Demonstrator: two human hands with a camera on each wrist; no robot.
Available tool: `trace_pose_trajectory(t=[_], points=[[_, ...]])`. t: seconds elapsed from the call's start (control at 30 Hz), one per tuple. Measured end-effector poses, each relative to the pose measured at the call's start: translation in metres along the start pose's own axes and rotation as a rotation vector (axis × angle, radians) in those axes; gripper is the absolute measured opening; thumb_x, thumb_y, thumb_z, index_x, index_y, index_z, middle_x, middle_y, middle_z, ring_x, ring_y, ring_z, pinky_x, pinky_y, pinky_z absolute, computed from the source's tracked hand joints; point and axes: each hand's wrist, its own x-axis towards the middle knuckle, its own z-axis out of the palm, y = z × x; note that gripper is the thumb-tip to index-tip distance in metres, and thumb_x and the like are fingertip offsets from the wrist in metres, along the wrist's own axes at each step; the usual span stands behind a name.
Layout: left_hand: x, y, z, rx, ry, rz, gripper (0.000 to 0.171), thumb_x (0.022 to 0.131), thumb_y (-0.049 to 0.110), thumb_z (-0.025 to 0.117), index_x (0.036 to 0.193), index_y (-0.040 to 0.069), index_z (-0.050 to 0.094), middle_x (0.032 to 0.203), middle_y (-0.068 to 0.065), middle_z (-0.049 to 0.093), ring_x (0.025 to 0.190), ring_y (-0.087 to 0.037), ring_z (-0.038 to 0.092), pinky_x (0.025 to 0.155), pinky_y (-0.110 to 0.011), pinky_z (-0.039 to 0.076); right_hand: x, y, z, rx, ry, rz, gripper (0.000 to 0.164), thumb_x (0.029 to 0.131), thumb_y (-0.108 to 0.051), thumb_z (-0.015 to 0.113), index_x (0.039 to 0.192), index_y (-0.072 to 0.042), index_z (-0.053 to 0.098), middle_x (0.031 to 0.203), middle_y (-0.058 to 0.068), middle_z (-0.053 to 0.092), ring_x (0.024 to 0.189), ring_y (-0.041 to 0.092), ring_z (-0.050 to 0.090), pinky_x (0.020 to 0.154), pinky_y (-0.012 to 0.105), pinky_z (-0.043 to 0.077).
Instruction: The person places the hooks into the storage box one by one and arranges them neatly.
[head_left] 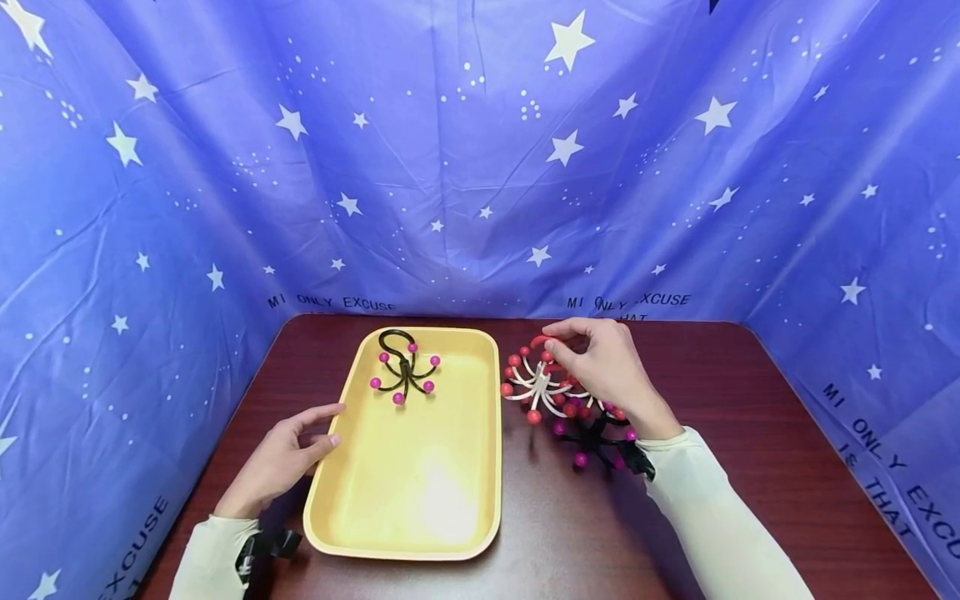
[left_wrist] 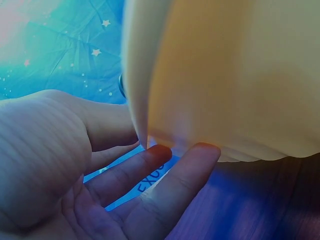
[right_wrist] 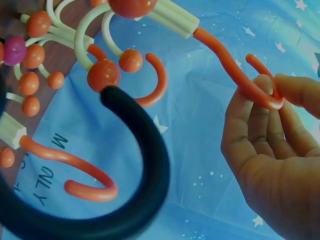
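Observation:
My right hand (head_left: pixel 603 367) pinches the red hook handle (right_wrist: pixel 227 70) of a white-legged claw massager (head_left: pixel 542 385) with red ball tips, held upright beside the tray's right rim. Under that hand lie another white claw massager (right_wrist: pixel 57 32), partly covered, and a black claw massager (head_left: pixel 595 435) with magenta balls. The black one's hook (right_wrist: pixel 157 150) looms close in the right wrist view. At the left side of a yellow tray (head_left: pixel 397 475), my left hand (head_left: pixel 277 458) holds the edge between thumb and fingers, with two fingertips (left_wrist: pixel 202 150) against its underside.
Inside the tray, near its far end, lies a black claw massager (head_left: pixel 406 371) with magenta balls. The dark wooden table (head_left: pixel 720 392) reaches back to a blue star-printed curtain (head_left: pixel 465 167), which closes in the back and both sides.

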Motion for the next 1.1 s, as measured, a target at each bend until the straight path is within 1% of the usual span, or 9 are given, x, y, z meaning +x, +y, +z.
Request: trace_pose_trajectory(t=[0.13,0.23,0.43,0.57,0.67,0.77,0.9,1.03,1.1], points=[[0.0,0.0,0.0,0.006,0.001,0.006,0.056,0.102,0.011,0.071,0.154,0.007,0.053,0.116,-0.023,0.074,0.084,-0.019,0.071,0.061,-0.031,0.058,0.005,-0.004,-0.001,0.0,0.009,-0.007,0.018,0.093,-0.02,0.08,0.111,-0.016,0.083,0.084,-0.005,0.081,0.067,0.011,0.066,0.058,0.025,0.047],[0.0,0.0,0.0,0.012,0.003,0.008,0.055,0.102,0.011,0.071,0.154,0.006,0.053,0.12,-0.024,0.073,0.085,-0.019,0.072,0.062,-0.032,0.059,0.008,-0.006,-0.001,0.022,0.006,-0.01,0.018,0.093,-0.019,0.08,0.11,-0.017,0.083,0.083,-0.004,0.08,0.064,0.011,0.063,0.056,0.025,0.047],[0.001,-0.001,0.0,0.006,-0.002,0.0,0.055,0.102,0.011,0.07,0.154,0.007,0.053,0.122,-0.025,0.073,0.089,-0.02,0.074,0.066,-0.035,0.063,0.015,-0.015,0.001,0.065,0.002,-0.008,0.018,0.094,-0.019,0.079,0.111,-0.018,0.083,0.083,-0.003,0.08,0.062,0.011,0.063,0.055,0.023,0.048],[0.001,-0.001,0.0,-0.016,-0.006,0.004,0.055,0.102,0.011,0.07,0.154,0.007,0.052,0.118,-0.025,0.075,0.09,-0.019,0.075,0.066,-0.037,0.063,0.02,-0.021,0.004,0.108,-0.003,-0.011,0.018,0.094,-0.018,0.079,0.111,-0.015,0.083,0.084,-0.003,0.081,0.067,0.011,0.07,0.056,0.021,0.048],[0.001,-0.001,0.0,-0.023,-0.008,0.004,0.056,0.102,0.011,0.07,0.155,0.007,0.052,0.116,-0.024,0.075,0.088,-0.019,0.074,0.066,-0.036,0.063,0.023,-0.024,0.008,0.161,-0.012,-0.005,0.018,0.094,-0.017,0.08,0.111,-0.013,0.083,0.082,-0.001,0.081,0.073,0.016,0.078,0.056,0.02,0.05],[0.001,-0.001,0.0,-0.026,-0.008,0.003,0.056,0.102,0.01,0.07,0.155,0.006,0.051,0.118,-0.025,0.075,0.089,-0.019,0.074,0.066,-0.036,0.063,0.027,-0.028,0.012,0.21,-0.02,-0.005,0.017,0.094,-0.015,0.08,0.111,-0.012,0.082,0.083,0.006,0.081,0.075,0.023,0.08,0.056,0.021,0.055],[0.001,-0.002,0.0,-0.027,-0.006,0.0,0.056,0.102,0.01,0.07,0.155,0.006,0.051,0.122,-0.026,0.073,0.091,-0.02,0.075,0.067,-0.037,0.064,0.032,-0.032,0.017,0.248,-0.027,0.009,0.017,0.094,-0.015,0.08,0.11,-0.011,0.082,0.086,0.012,0.081,0.073,0.021,0.079,0.058,0.02,0.055],[0.001,-0.002,0.0,-0.026,-0.005,0.0,0.056,0.102,0.011,0.07,0.155,0.007,0.052,0.125,-0.026,0.072,0.092,-0.02,0.075,0.067,-0.037,0.063,0.035,-0.036,0.022,0.232,-0.02,0.002,0.017,0.093,-0.018,0.081,0.109,-0.013,0.083,0.085,0.006,0.082,0.074,0.017,0.078,0.058,0.02,0.053],[0.0,-0.002,0.001,-0.026,-0.005,0.002,0.056,0.102,0.01,0.07,0.155,0.006,0.051,0.126,-0.027,0.071,0.092,-0.019,0.074,0.066,-0.036,0.063,0.037,-0.037,0.024,0.229,-0.018,-0.003,0.016,0.093,-0.017,0.081,0.109,-0.014,0.083,0.085,0.004,0.082,0.075,0.017,0.078,0.058,0.022,0.055]])
